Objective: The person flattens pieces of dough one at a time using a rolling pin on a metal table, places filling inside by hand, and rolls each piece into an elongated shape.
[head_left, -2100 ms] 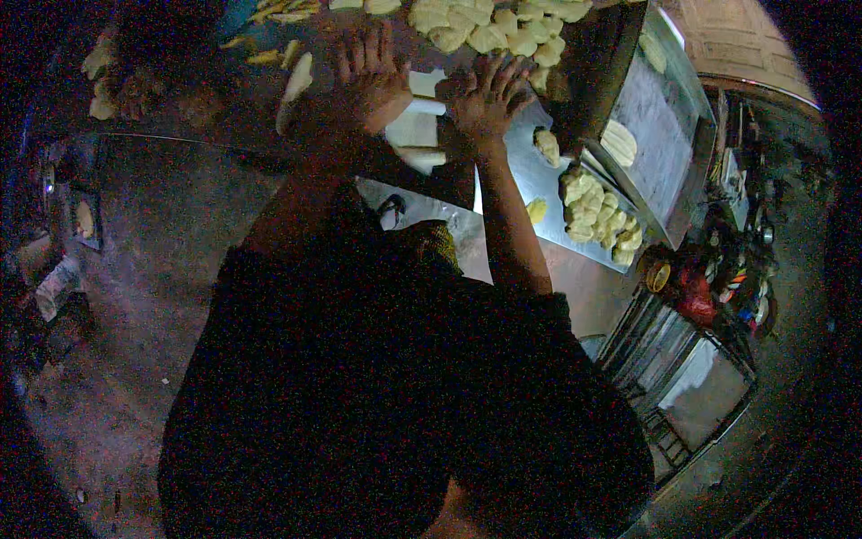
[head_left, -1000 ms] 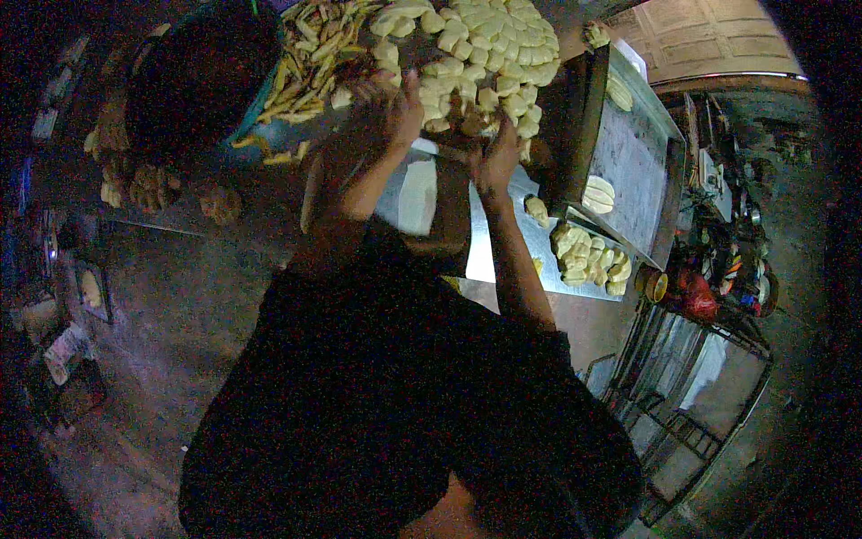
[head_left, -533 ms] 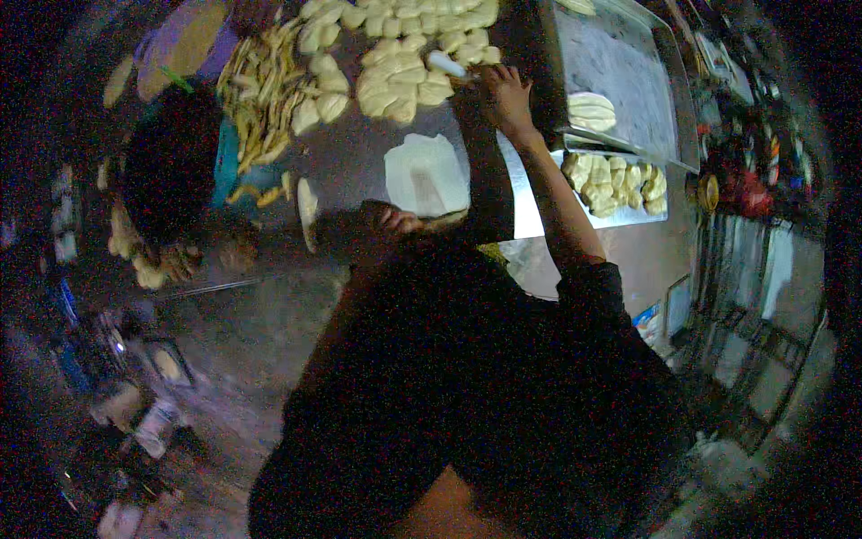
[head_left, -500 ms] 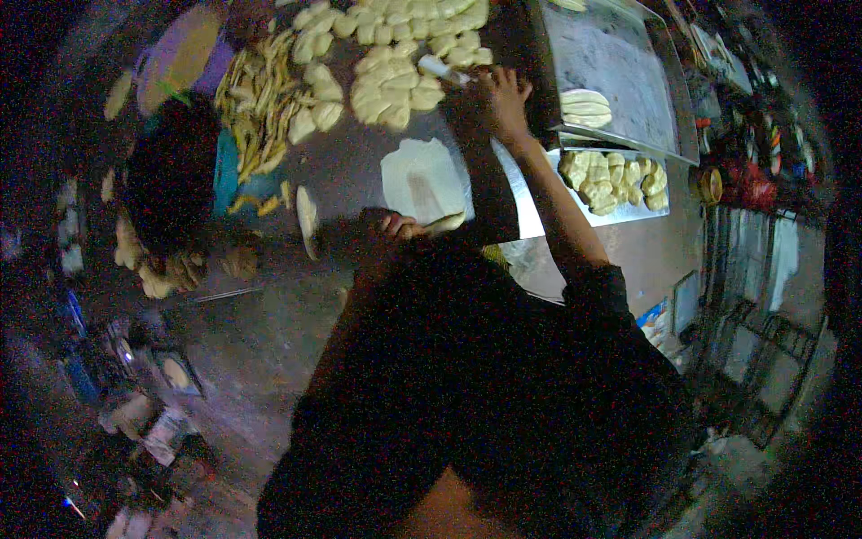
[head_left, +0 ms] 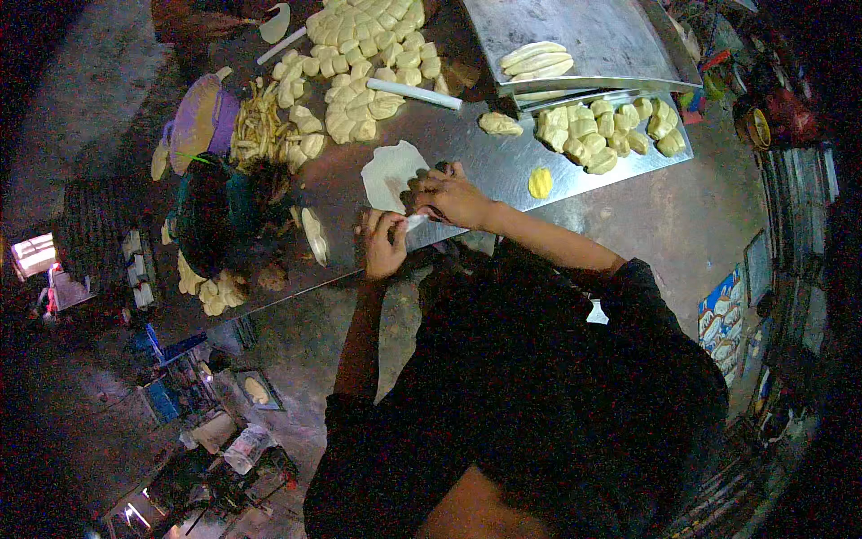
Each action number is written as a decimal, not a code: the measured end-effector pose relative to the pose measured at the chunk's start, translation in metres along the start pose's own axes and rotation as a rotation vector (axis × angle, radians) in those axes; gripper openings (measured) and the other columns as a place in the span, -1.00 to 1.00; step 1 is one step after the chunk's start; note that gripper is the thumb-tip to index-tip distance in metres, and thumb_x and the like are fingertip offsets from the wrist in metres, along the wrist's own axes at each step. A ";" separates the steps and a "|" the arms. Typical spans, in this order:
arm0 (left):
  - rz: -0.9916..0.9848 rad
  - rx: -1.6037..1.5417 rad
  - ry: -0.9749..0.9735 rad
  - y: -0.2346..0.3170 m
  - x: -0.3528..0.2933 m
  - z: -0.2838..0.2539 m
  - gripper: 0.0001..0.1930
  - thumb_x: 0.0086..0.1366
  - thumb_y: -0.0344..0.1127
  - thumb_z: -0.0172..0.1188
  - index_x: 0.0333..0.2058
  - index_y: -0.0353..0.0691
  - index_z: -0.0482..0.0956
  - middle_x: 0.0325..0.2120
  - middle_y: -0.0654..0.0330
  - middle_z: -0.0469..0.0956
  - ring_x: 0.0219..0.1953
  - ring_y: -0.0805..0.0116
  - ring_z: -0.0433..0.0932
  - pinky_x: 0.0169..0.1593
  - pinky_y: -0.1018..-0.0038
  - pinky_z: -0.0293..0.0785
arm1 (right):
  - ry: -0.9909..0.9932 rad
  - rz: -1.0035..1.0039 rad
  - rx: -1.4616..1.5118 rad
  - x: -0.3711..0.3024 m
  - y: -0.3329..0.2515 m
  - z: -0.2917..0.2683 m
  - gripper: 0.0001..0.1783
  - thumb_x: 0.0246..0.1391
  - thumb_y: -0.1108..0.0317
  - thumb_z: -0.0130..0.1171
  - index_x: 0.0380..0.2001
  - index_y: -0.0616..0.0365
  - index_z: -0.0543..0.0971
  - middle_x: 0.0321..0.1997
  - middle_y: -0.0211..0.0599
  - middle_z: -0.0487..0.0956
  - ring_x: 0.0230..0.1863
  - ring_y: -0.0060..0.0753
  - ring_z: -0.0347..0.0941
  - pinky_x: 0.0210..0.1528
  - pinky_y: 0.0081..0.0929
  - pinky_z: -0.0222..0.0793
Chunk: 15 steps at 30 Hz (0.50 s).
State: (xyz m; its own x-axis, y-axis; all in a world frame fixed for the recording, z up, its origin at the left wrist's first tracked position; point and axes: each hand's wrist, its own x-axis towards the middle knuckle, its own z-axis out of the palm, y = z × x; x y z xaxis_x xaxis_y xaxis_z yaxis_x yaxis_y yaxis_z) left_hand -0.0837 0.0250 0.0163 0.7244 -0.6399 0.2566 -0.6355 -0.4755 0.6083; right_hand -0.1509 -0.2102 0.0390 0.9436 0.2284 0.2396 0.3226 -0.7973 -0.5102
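Note:
A thin, pale sheet of dough (head_left: 388,173) lies flat on the dark metal table near its front edge. My left hand (head_left: 384,241) is closed on the sheet's near end, with thumb and fingers pinching it. Just right of it, my right hand (head_left: 452,196) has its fingers curled over the sheet's near right side. Between the two hands a narrow folded bit of dough shows. A white rolling pin (head_left: 415,93) rests beyond the sheet, touching no hand. Shadow hides some of the fingertips.
Many cut dough pieces (head_left: 355,103) cover the far table. A metal tray (head_left: 584,27) holds long shaped dough, with more pieces (head_left: 597,130) before it. A yellow lump (head_left: 540,183) lies right of my hands, a long dough piece (head_left: 314,235) left. Another person (head_left: 202,216) works at the left.
My right hand has left the rolling pin and come back to the sheet's near end beside my left hand. The view has shifted, and a yellow lump now shows at the right.

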 end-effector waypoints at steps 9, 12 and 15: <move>-0.031 0.233 0.251 -0.003 -0.015 0.032 -0.65 0.33 -0.20 0.14 0.02 -0.20 0.42 0.12 -0.13 0.32 0.21 -0.22 0.25 0.25 -0.09 0.14 | 0.034 0.132 0.270 0.005 -0.022 -0.009 -0.59 0.19 0.13 0.17 0.11 -0.13 0.48 0.36 -0.27 0.33 0.33 -0.12 0.25 0.23 0.05 0.01; 0.290 0.232 0.242 0.027 -0.028 0.062 -0.58 0.39 -0.23 0.00 0.14 -0.34 0.36 0.22 -0.18 0.32 0.32 -0.25 0.21 0.36 -0.10 0.08 | 0.095 0.047 0.360 -0.016 -0.045 0.005 -0.32 0.26 0.13 0.09 0.38 0.07 0.22 0.49 -0.11 0.15 0.49 -0.05 0.05 0.46 0.15 -0.20; 0.029 0.419 0.162 0.055 -0.005 0.051 -0.49 0.43 -0.22 -0.10 0.28 -0.34 0.25 0.30 -0.18 0.23 0.37 -0.21 0.17 0.38 -0.08 0.06 | 0.031 0.120 -0.021 -0.012 -0.045 0.026 -0.22 0.31 0.07 -0.03 0.46 0.17 0.02 0.55 -0.07 0.01 0.56 -0.06 -0.11 0.52 0.15 -0.40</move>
State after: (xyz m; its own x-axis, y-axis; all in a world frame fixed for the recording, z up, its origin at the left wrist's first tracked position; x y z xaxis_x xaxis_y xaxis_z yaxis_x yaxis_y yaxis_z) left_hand -0.1359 -0.0285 0.0097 0.7160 -0.5697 0.4034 -0.6854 -0.6835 0.2511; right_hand -0.1747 -0.1625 0.0381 0.9725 0.1134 0.2032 0.2053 -0.8293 -0.5197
